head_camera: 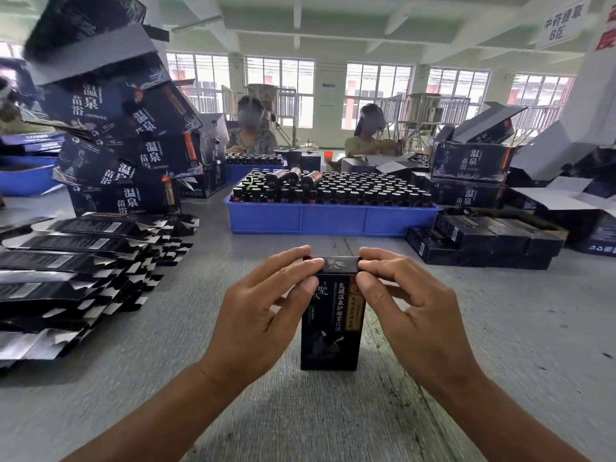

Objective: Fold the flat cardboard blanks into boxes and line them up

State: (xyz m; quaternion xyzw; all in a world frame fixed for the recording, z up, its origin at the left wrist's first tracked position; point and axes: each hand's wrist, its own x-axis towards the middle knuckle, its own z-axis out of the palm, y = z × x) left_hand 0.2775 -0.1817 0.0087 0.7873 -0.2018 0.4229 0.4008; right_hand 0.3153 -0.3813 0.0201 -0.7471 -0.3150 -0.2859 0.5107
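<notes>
both hands (263,315) (410,311) on upright box (330,341) top edge

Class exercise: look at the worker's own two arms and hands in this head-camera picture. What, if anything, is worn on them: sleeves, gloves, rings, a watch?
Both the left hand and the right hand are bare: no gloves, and no rings show on the visible fingers. Both forearms are uncovered down to the bottom edge of the picture, with no sleeve cuff in view. Neither wrist carries a watch, band or bracelet.
</notes>
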